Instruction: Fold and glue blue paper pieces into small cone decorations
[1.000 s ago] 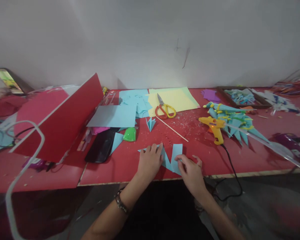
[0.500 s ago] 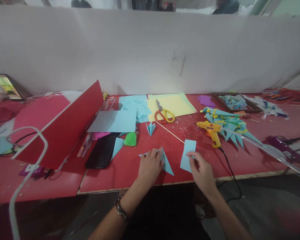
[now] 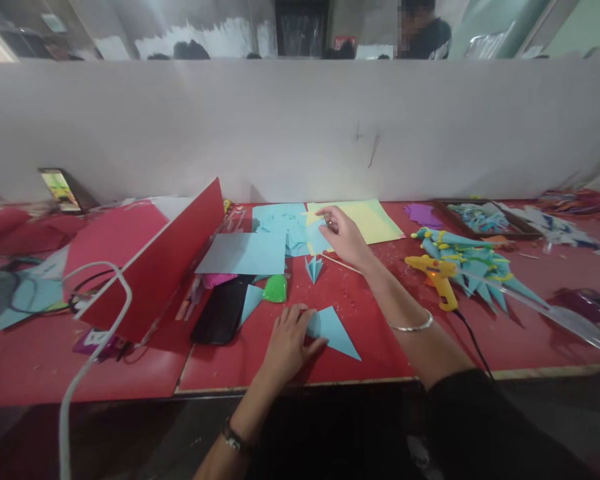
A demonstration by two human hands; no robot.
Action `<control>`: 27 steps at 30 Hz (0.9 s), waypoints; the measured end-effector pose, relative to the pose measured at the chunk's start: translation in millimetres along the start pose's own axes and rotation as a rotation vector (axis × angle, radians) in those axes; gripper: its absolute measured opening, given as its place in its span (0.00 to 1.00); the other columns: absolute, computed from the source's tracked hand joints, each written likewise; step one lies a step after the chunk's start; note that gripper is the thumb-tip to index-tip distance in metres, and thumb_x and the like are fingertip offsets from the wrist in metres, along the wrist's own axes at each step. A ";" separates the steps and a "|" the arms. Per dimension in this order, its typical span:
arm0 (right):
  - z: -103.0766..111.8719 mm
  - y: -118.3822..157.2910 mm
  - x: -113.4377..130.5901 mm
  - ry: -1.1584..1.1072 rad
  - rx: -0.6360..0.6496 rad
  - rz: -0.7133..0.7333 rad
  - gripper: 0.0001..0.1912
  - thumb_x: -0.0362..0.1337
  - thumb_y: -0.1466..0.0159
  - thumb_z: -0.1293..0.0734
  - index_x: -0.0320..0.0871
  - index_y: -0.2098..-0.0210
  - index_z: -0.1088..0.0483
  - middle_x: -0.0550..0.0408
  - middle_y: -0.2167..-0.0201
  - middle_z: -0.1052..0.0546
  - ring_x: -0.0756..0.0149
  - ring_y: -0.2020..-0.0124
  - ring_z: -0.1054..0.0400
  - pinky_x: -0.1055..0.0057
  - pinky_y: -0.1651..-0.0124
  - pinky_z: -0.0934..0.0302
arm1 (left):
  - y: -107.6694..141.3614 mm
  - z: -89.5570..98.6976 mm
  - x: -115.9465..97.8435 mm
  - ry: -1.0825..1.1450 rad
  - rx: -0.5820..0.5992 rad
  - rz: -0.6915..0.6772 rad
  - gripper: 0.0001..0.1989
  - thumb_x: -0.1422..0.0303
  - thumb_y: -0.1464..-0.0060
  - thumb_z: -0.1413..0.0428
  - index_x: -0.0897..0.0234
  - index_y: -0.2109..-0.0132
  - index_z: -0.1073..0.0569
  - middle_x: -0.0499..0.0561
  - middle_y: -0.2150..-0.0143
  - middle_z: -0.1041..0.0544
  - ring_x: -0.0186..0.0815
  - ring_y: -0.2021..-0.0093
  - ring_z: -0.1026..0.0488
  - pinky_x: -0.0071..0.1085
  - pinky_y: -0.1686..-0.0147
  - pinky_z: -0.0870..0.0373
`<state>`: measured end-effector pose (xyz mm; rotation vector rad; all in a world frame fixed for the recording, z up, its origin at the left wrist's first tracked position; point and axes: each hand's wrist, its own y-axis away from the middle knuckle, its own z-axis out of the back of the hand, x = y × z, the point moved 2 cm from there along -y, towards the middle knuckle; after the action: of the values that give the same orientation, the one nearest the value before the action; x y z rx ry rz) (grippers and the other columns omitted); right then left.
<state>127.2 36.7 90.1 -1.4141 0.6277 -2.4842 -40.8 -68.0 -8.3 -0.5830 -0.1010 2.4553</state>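
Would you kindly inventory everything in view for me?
Triangular paper: one, blue, front centre
Small paper: one, blue, back
Folded fan: one, blue, centre
Flat sheet: one, blue, left
Cut papers: many, blue, back
Sheets: several, yellow, back
Lying phone: one, black, left
Lit screen: one, green, left
Lump: one, green, left
Board: one, red, left
Glue gun: one, yellow, right
Paper cones: several, blue, right
Tray: one, brown, right
Tabletop: one, red, foreground
Partition: one, grey, behind
Left hand: one, bare, on triangular paper
Right hand: one, bare, at small paper

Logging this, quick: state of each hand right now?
Left hand: open, resting on a blue triangle.
Right hand: at a blue strip; grip can't be told.
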 end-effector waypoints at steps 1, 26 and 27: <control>-3.7 -11.6 -0.9 -0.006 0.004 0.013 0.12 0.32 0.44 0.43 0.43 0.60 0.37 0.56 0.68 0.33 0.71 0.70 0.38 0.72 0.65 0.42 | 0.7 -0.4 0.4 0.010 -0.005 0.005 0.20 0.63 0.52 0.45 0.64 0.51 0.36 0.54 0.53 0.35 0.42 0.52 0.39 0.40 0.53 0.40; -79.7 -93.2 -89.1 0.235 0.172 -0.247 0.10 0.24 0.52 0.40 0.39 0.74 0.30 0.54 0.73 0.27 0.67 0.68 0.36 0.70 0.62 0.43 | 3.1 1.0 0.5 0.152 0.008 0.029 0.10 0.68 0.54 0.45 0.64 0.62 0.35 0.51 0.64 0.31 0.38 0.62 0.34 0.35 0.61 0.36; -78.6 -90.4 -92.3 0.253 0.184 -0.253 0.09 0.24 0.53 0.39 0.39 0.76 0.30 0.53 0.73 0.28 0.66 0.68 0.36 0.69 0.61 0.43 | 3.0 1.1 0.9 0.158 0.018 0.048 0.09 0.68 0.54 0.45 0.64 0.63 0.35 0.51 0.64 0.31 0.38 0.62 0.34 0.35 0.62 0.36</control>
<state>109.6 172.7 26.2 -1.1875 0.2641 -2.8619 -43.5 -69.9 -8.2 -0.7769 -0.0017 2.4437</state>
